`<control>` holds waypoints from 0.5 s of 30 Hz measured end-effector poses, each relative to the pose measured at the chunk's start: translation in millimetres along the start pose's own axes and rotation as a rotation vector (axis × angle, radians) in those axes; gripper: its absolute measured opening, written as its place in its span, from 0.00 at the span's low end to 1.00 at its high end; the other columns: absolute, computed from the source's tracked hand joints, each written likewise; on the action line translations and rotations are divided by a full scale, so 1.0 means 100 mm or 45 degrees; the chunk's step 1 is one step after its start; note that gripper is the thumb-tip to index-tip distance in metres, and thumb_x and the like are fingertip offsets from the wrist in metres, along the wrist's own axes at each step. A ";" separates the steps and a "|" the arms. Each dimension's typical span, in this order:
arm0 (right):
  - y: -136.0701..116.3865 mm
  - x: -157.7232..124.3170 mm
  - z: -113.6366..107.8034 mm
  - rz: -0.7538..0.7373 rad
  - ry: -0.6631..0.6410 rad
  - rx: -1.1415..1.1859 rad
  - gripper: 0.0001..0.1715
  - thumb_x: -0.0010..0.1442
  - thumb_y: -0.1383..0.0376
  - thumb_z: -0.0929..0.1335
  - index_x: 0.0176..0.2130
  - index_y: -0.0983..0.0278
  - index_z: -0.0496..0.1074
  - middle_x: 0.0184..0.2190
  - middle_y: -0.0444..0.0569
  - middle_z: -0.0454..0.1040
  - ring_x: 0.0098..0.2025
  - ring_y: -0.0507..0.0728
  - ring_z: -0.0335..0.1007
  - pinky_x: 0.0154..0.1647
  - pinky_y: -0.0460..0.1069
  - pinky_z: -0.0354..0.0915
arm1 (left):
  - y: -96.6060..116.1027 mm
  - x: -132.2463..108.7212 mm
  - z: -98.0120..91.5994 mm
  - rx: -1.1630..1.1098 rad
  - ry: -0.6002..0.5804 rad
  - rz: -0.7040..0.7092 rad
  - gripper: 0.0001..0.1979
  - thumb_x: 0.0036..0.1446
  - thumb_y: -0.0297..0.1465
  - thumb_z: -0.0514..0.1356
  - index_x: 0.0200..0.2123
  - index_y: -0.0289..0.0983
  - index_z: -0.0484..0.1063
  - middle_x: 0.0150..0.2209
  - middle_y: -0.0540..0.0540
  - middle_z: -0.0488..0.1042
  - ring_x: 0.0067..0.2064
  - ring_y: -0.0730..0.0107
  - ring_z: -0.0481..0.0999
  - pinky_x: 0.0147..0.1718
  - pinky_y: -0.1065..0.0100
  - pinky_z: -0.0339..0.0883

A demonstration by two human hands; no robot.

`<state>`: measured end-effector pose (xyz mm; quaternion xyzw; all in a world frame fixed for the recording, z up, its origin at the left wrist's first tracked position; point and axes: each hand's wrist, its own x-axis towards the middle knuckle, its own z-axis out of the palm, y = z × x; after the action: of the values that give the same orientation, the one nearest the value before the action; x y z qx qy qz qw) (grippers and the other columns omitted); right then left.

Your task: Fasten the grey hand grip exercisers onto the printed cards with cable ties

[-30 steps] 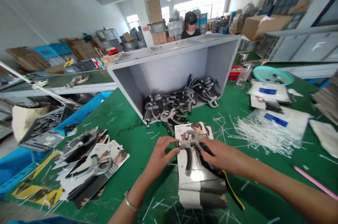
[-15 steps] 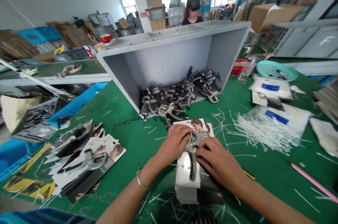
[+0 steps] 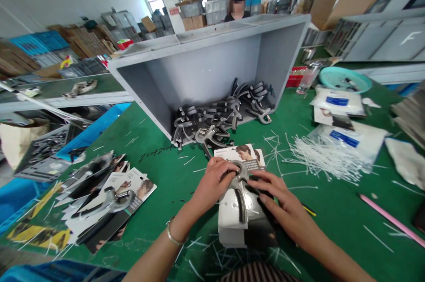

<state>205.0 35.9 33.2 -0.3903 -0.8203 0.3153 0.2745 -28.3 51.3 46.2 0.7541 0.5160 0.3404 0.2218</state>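
Note:
A grey hand grip strengthener (image 3: 241, 204) lies on top of a stack of printed cards (image 3: 230, 237) on the green table. The fingers of my left hand (image 3: 215, 180) are closed on its coiled upper end. My right hand (image 3: 279, 195) is at the right of the strengthener, fingers stretched out and apart over the cards; whether a fingertip touches the strengthener is hard to see. Beyond my hands, more grey hand grip strengtheners (image 3: 212, 133) lie heaped in a grey crate (image 3: 206, 71) tipped on its side, some spilling over its lower edge.
Cards with a strengthener on top (image 3: 114, 202) are piled at the left. White cable ties (image 3: 327, 160) lie heaped at the right, with others scattered about. Further right are plastic bags (image 3: 361, 140), a pink stick (image 3: 392, 220) and a turquoise plate (image 3: 345, 79). A person (image 3: 237, 3) is behind the crate.
My right hand's fingers have opened out and drawn slightly away from the strengthener. My left hand keeps its hold. The whole view has shifted a little.

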 end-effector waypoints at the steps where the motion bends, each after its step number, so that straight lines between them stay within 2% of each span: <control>1: -0.02 0.01 0.01 0.010 -0.006 -0.011 0.19 0.66 0.68 0.62 0.54 0.52 0.70 0.62 0.48 0.63 0.63 0.61 0.56 0.62 0.62 0.59 | 0.00 -0.01 0.00 -0.001 -0.004 0.001 0.07 0.63 0.26 0.59 0.42 0.41 0.75 0.40 0.49 0.78 0.47 0.63 0.68 0.51 0.60 0.60; 6: -0.10 0.07 0.09 -0.058 -0.049 -0.232 0.16 0.62 0.69 0.67 0.50 0.58 0.72 0.62 0.53 0.61 0.60 0.65 0.56 0.60 0.64 0.58 | 0.07 -0.06 -0.01 0.047 -0.042 0.023 0.08 0.64 0.27 0.58 0.43 0.42 0.74 0.41 0.49 0.78 0.48 0.62 0.68 0.52 0.57 0.59; 10: -0.13 0.18 0.17 -0.043 0.090 -0.297 0.04 0.63 0.67 0.68 0.39 0.61 0.74 0.59 0.54 0.63 0.57 0.66 0.58 0.58 0.65 0.59 | 0.13 -0.09 0.00 0.148 -0.072 0.034 0.10 0.64 0.27 0.58 0.46 0.42 0.73 0.44 0.47 0.77 0.51 0.59 0.67 0.53 0.55 0.59; 15: -0.11 0.27 0.22 -0.052 0.223 -0.201 0.05 0.65 0.65 0.67 0.37 0.60 0.74 0.54 0.53 0.68 0.55 0.64 0.60 0.56 0.62 0.60 | 0.11 -0.11 0.03 0.102 -0.004 0.017 0.07 0.63 0.29 0.59 0.43 0.43 0.75 0.42 0.47 0.78 0.50 0.59 0.69 0.51 0.55 0.60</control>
<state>169.7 45.8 32.0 -0.4199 -0.8233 0.2089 0.3199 -22.0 37.2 48.4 0.7663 0.5239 0.3197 0.1900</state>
